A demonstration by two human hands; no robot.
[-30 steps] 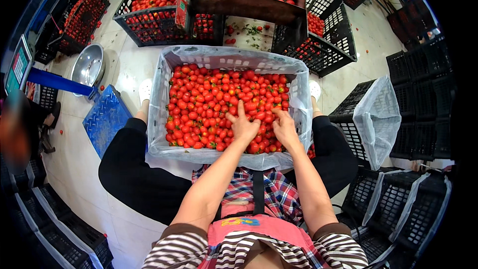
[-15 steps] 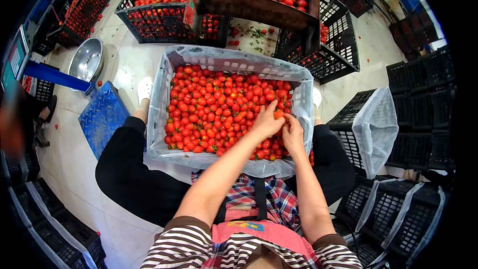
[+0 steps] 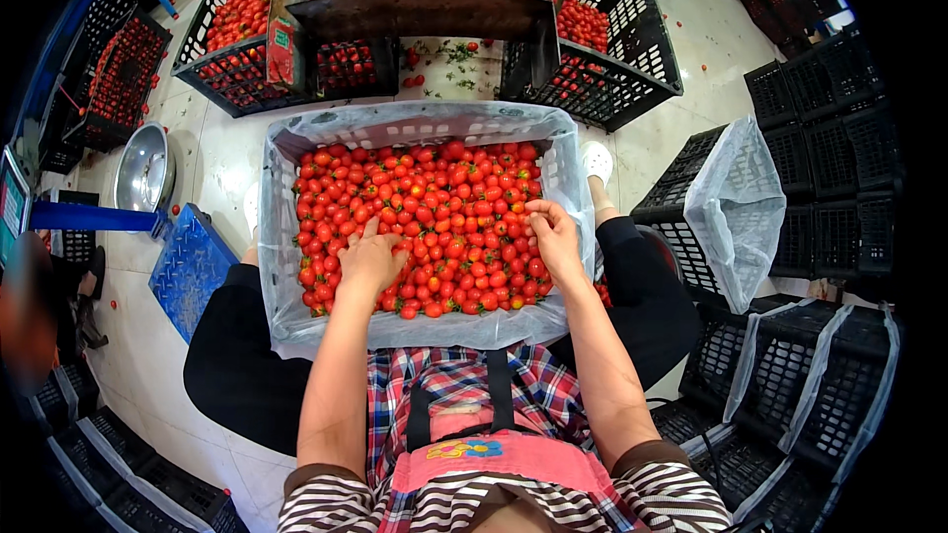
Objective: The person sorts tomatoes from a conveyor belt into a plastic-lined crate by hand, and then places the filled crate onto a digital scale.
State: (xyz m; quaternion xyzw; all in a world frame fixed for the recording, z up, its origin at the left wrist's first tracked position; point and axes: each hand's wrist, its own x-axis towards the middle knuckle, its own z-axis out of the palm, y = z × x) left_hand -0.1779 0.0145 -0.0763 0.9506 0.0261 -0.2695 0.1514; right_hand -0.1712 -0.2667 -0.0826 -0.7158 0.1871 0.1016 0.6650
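A crate (image 3: 573, 173) lined with translucent white film stands between my legs, filled with small red cherry tomatoes (image 3: 434, 207). On the left part of the heap rests my left hand (image 3: 369, 259), palm down, fingers spread over the fruit with nothing held. My right hand (image 3: 555, 240) is at the crate's right side, just over the tomatoes by the film wall. Its fingers are curled in with the tips close to the thumb; whatever may be between them is hidden.
Ahead is a raised metal tray (image 3: 425, 8) of tomatoes, with black crates of tomatoes (image 3: 237, 74) beneath and beside it. At left are a steel bowl (image 3: 145, 170) and a blue platform scale (image 3: 193, 271). A film-lined crate (image 3: 736, 212) and stacked black crates (image 3: 829, 153) stand at right.
My hands were close together at the crate's right side; they are now apart. The left hand has moved left across the tomatoes, while the right stays near the right wall. The view has shifted.
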